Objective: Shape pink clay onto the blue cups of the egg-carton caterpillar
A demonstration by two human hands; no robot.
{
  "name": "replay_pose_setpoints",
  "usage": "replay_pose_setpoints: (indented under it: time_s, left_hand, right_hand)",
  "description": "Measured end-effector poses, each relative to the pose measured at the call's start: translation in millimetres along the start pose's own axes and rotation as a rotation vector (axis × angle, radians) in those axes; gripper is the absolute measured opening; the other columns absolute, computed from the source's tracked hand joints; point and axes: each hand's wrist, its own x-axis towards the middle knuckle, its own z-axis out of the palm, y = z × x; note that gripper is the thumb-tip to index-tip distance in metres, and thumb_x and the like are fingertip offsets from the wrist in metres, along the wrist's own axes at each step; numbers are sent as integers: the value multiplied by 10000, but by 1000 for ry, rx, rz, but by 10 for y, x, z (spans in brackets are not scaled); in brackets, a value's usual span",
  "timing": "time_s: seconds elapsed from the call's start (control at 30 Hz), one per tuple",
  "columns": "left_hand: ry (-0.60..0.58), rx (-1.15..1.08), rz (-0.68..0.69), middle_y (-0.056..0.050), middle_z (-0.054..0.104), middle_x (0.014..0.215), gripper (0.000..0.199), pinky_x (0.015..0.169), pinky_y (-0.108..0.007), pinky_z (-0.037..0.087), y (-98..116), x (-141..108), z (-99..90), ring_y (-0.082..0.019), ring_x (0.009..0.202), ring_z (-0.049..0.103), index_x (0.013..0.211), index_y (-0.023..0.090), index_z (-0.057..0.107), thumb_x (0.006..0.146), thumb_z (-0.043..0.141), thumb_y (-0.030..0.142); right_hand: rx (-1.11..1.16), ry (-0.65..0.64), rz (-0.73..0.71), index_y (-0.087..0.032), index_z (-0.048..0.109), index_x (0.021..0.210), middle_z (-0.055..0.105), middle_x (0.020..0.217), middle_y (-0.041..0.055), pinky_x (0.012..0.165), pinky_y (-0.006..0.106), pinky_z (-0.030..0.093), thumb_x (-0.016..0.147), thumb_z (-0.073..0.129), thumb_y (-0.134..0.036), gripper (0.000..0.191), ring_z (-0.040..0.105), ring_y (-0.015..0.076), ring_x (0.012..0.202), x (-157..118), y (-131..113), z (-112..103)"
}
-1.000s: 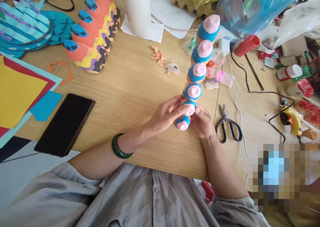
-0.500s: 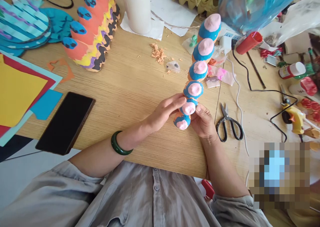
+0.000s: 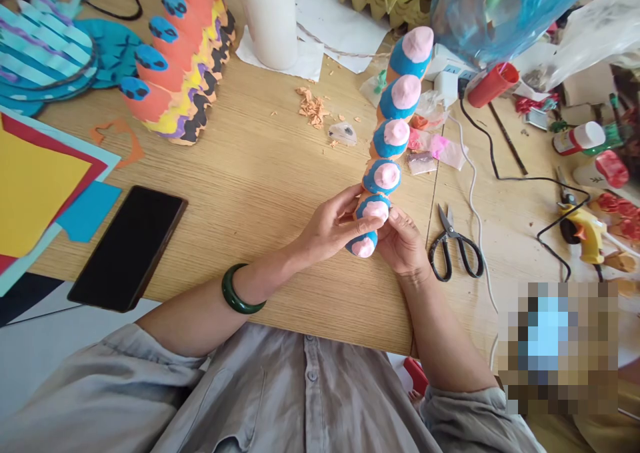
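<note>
Head view: left hand (image 3: 333,228) and right hand (image 3: 403,244) clamp the lower end of a painted segmented column (image 3: 389,140) over the wooden table (image 3: 280,193). Risk: the unsupported upper end is long; a slackened grip could let it tip toward the scissors (image 3: 454,250).

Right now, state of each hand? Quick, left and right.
Left hand: holding the painted segmented craft piece, fingers laid across its lower segments.
Right hand: holding the same piece, fingers curled against its lower segments.
</note>
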Motion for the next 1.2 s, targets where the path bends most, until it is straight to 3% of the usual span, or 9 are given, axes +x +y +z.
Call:
replay_pose_setpoints:
  time_s: [0.2, 0.3, 0.43, 0.53, 0.73, 1.0, 1.1, 1.2]
  left_hand:
    - [-28, 85, 30, -131, 778, 1262, 791, 987, -337, 604, 19, -41, 13, -287, 1207, 741, 1405, 158, 595, 782, 918, 524]
    - [4, 162, 47, -133, 771, 1253, 742, 976, -327, 602, 54, -66, 18, -276, 1197, 738, 1433, 145, 564, 836, 867, 465]
    - [-68, 105, 39, -123, 763, 1279, 616, 1018, -345, 597, 84, -73, 17, -270, 1200, 729, 1386, 155, 592, 905, 790, 486]
    - [-51, 115, 39, -134, 754, 1289, 510, 1013, -348, 592, 82, -63, 14, -267, 1192, 725, 1340, 146, 616, 979, 703, 496]
    - [-97, 72, 47, -153, 736, 1356, 597, 1004, -335, 598, 80, -57, 0, -273, 1224, 725, 1411, 151, 566, 969, 731, 517]
    - [16, 263, 93, -93, 762, 1115, 638, 823, -280, 582, 85, -94, 31, -226, 989, 722, 1375, 161, 610, 876, 839, 486]
    - [-26, 194, 99, -90, 750, 1163, 719, 779, -258, 575, 97, -107, 37, -211, 968, 699, 1408, 184, 614, 824, 881, 506]
    - [-76, 33, 20, -57, 715, 1066, 612, 631, -239, 509, 111, -110, 43, -144, 781, 603, 1401, 217, 645, 918, 774, 571]
  right_hand:
    - [-28, 2, -43, -250, 772, 732, 719, 683, -27, 591, 276, 541, 674, 988, -582, 401, 609, 132, 602, -16, -5, 23]
    - [-42, -15, -40, -245, 783, 733, 721, 683, -26, 595, 280, 549, 663, 999, -575, 401, 618, 133, 601, -27, -11, 37]
    - [-77, -2, -62, -250, 783, 747, 714, 670, -22, 606, 297, 556, 682, 980, -600, 407, 628, 149, 614, -32, -7, 27]
    - [-97, -3, -46, -250, 772, 758, 705, 658, -26, 601, 313, 554, 689, 970, -616, 422, 598, 147, 579, -25, 1, 10]
    - [-90, 18, -59, -252, 747, 694, 694, 646, -30, 591, 285, 534, 681, 980, -605, 423, 578, 130, 573, -21, -3, 7]
    - [-114, -17, -57, -260, 781, 807, 737, 728, 7, 710, 393, 626, 706, 922, -633, 412, 676, 204, 671, -26, -17, 9]
    - [-91, -19, -73, -273, 773, 814, 730, 718, 4, 774, 427, 646, 703, 922, -632, 404, 725, 239, 755, -23, -22, 30]
    - [-90, -4, -88, -284, 766, 794, 735, 723, -11, 797, 419, 649, 686, 964, -571, 365, 734, 230, 770, -28, -25, 41]
